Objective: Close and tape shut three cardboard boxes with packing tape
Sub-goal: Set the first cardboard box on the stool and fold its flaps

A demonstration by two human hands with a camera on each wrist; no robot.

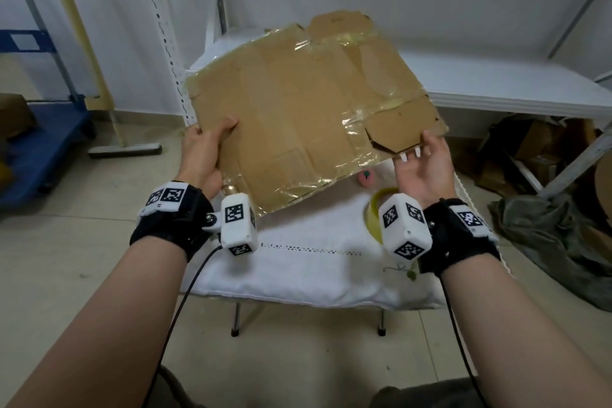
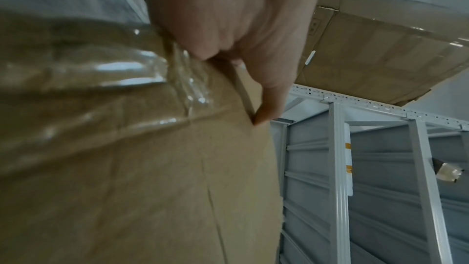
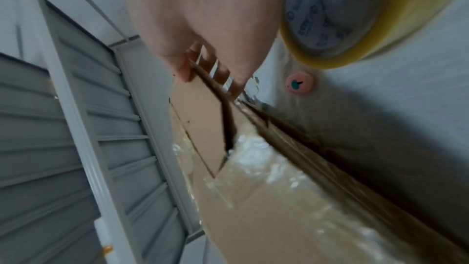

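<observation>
A flattened cardboard box [image 1: 298,109], brown with patches of old shiny tape, hangs tilted above a small table with a white cloth [image 1: 314,268]. My left hand [image 1: 205,149] grips its near left edge, thumb on top; the left wrist view shows that thumb [image 2: 266,97] on the cardboard [image 2: 127,168]. My right hand [image 1: 420,162] holds the near right corner, thumb on top and fingers curled underneath; in the right wrist view the fingers [image 3: 215,71] pinch the cardboard flap [image 3: 200,123]. A roll of yellowish packing tape [image 1: 381,205] stands on the cloth below my right wrist; the roll [image 3: 355,17] also fills the right wrist view's top.
A small pink round object [image 1: 366,177] lies on the cloth under the cardboard. A white metal shelf [image 1: 496,86] stands behind, with boxes and clutter [image 1: 536,156] beneath it. A blue trolley [image 1: 43,142] sits at the left. Another taped cardboard box [image 2: 380,47] rests on the upper rack.
</observation>
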